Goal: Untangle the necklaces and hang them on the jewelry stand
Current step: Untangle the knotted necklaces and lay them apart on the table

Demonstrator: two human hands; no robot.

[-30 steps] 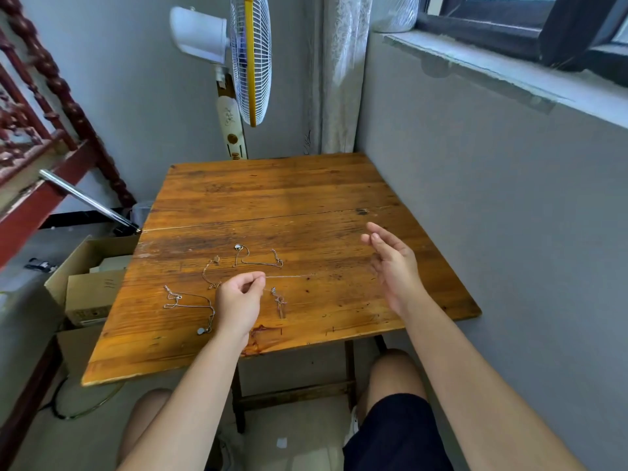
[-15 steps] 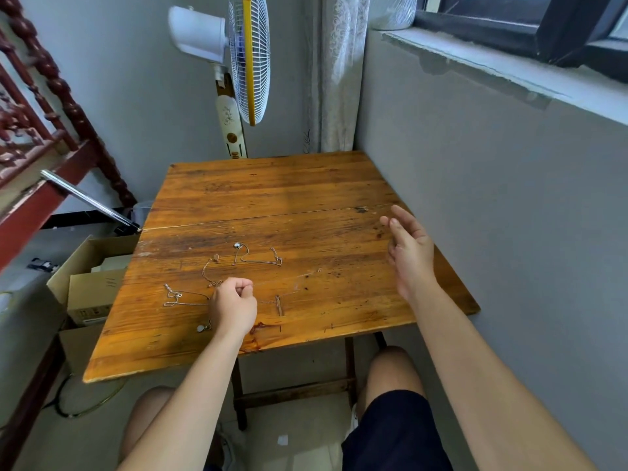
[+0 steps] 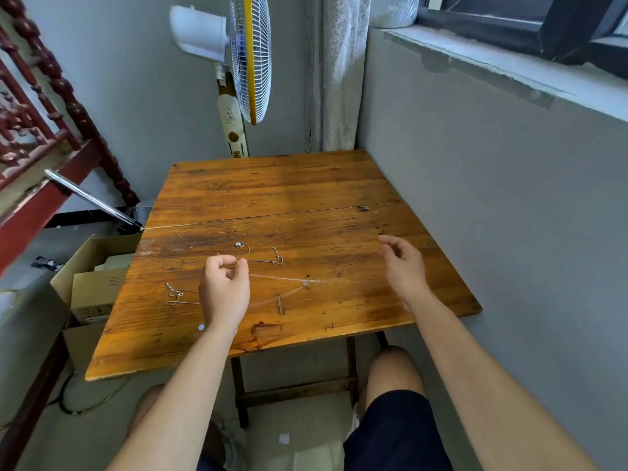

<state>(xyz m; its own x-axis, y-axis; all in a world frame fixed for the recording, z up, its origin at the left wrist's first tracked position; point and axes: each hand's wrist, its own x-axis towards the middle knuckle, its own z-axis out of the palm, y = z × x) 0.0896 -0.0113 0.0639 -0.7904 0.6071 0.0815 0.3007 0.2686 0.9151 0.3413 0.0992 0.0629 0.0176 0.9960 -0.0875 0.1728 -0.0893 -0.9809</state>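
A thin silver chain [image 3: 272,277] is being pinched in the left hand [image 3: 222,294], its grip closed on it just above the wooden tabletop [image 3: 278,185]. More necklaces [image 3: 260,254] are lying just beyond and left of that grip. The right hand [image 3: 404,266] is being held half-open and empty, well apart. Untangling is judged underway; no jewelry stand is being shown.

The left hand [image 3: 222,294] hides where the necklaces [image 3: 259,258] cross on the table [image 3: 272,192]; one chain [image 3: 285,278] beside it is motion-blurred. The fan [image 3: 249,56] is cut off above.
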